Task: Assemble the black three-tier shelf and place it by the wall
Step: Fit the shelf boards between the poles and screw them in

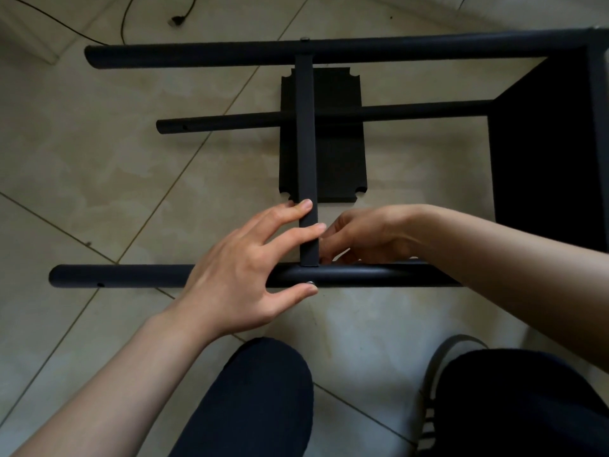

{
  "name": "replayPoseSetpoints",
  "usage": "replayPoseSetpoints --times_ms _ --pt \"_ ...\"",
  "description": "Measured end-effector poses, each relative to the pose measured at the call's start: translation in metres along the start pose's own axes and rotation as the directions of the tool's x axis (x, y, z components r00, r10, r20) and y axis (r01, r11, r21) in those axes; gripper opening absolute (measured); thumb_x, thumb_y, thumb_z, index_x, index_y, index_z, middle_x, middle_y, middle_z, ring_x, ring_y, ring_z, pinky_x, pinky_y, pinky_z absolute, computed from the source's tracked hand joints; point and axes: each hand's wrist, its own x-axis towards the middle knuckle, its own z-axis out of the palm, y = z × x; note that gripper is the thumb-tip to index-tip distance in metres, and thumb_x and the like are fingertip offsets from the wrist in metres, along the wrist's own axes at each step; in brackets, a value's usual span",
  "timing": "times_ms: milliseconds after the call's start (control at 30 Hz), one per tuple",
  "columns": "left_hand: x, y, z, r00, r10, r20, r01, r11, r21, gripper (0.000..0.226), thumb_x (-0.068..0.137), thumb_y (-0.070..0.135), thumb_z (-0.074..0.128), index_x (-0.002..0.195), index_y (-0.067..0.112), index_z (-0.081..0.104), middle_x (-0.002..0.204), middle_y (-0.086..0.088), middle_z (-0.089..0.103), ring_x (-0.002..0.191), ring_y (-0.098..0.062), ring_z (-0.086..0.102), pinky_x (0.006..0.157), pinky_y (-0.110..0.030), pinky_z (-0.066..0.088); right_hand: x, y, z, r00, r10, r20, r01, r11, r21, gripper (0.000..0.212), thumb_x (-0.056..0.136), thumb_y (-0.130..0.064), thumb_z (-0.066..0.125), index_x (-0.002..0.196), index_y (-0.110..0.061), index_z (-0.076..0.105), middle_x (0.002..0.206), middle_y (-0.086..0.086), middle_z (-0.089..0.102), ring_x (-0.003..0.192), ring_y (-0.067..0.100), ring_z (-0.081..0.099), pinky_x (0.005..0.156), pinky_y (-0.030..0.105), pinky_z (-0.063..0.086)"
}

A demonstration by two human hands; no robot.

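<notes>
Head view: on the tiled floor (82, 166) the shelf frame (329, 51) is laid on its side. The near post (131, 275) is spanned by the left hand (244, 268), fingers spread on the crossbar (305, 133), thumb by a screw (310, 283). The right hand (365, 235) is curled beside the crossbar; what it holds cannot be told.

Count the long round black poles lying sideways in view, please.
3. A far pole at the top, a thinner-looking middle pole crossing over the flat panel, and a near pole under both hands. A fourth may be hidden.
</notes>
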Motion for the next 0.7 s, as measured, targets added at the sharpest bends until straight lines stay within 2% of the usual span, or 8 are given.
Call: replayPoseSetpoints --times_ms 133,267,367,533,700 --pt "0.0004 0.0009 -0.0002 1.0 0.0 0.001 0.0 1.0 0.006 0.069 0.086 0.06 0.054 0.146 0.029 0.048 0.157 0.004 0.036 0.142 -0.019 0.041 0.1 -0.039 0.049 -0.0012 0.0023 0.002 0.999 -0.047 0.015 0.046 0.997 0.062 0.023 0.094 -0.011 0.061 0.074 -0.014 0.073 0.077 0.002 0.069 0.066 0.01 0.069 0.059 0.02 0.055" --pt "-0.0002 0.0003 -0.0002 1.0 -0.001 0.001 0.001 1.0 0.013 0.069 0.086 0.061 0.053 0.146 0.029 0.048 0.157 0.004 0.036 0.142 -0.019 0.04 0.099 -0.037 0.048 0.0006 0.0022 0.0043 0.999 -0.031 -0.033 0.031 0.999 -0.008 0.012 0.09 -0.021 0.066 0.081 -0.013 0.069 0.072 -0.002 0.07 0.063 0.007 0.068 0.057 0.017 0.054" --pt "0.0 0.0003 -0.0003 1.0 -0.002 -0.003 0.002 1.0 0.017 0.069 0.085 0.061 0.053 0.147 0.03 0.046 0.157 0.005 0.036 0.142 -0.019 0.04 0.098 -0.036 0.047 0.0007 0.0017 0.0031 0.998 -0.025 -0.064 0.023 0.999 -0.034 0.013 0.09 -0.019 0.065 0.078 -0.015 0.067 0.063 -0.007 0.069 0.058 0.005 0.067 0.055 0.018 0.055" --pt "-0.0004 -0.0002 0.0003 1.0 -0.003 0.001 0.003 1.0 0.009 0.069 0.085 0.061 0.053 0.147 0.031 0.046 0.158 0.005 0.035 0.143 -0.02 0.04 0.099 -0.038 0.049 -0.0022 0.0005 0.001 1.0 -0.023 -0.008 0.023 1.0 0.013 0.03 0.093 -0.009 0.058 0.068 -0.018 0.073 0.072 -0.002 0.071 0.068 0.009 0.069 0.064 0.022 0.057" --pt "-0.0015 -0.0012 0.0012 1.0 0.006 -0.013 -0.006 1.0 0.017 0.069 0.085 0.061 0.054 0.147 0.032 0.045 0.158 0.008 0.034 0.142 -0.017 0.041 0.096 -0.032 0.046 -0.0051 0.0002 -0.0006 0.999 -0.019 -0.026 0.018 0.998 -0.053 0.017 0.093 -0.017 0.063 0.079 -0.015 0.072 0.08 0.001 0.071 0.072 0.01 0.068 0.068 0.025 0.055"
